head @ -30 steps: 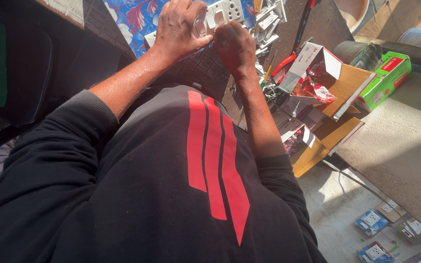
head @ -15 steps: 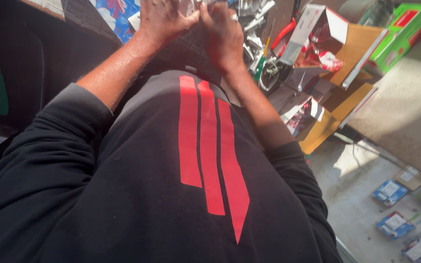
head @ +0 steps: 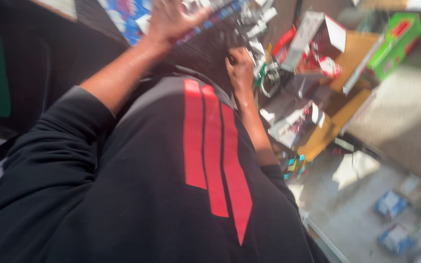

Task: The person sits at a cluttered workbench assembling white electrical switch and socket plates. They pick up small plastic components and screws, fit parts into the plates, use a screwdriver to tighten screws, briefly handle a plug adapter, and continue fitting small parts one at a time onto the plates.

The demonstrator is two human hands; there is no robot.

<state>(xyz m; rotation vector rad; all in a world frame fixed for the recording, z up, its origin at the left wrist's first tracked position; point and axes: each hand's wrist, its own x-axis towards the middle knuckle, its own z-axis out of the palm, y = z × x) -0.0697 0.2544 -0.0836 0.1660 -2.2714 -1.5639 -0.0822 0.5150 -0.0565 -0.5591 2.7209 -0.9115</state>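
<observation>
left hand (head: 171, 19) grips flat, glossy blue-edged strip (head: 220, 10) | right hand (head: 239, 65) fisted beside small white plastic parts (head: 259, 48) | blurred

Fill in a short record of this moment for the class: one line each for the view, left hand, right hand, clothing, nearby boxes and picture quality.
view: head camera looking down the person's own torso
left hand: raised, on a long flat item, too blurred to name
right hand: lower, closed like a fist among small pale parts
clothing: black top with red stripes
nearby boxes: green box, open brown cardboard box
picture quality: motion-blurred
</observation>
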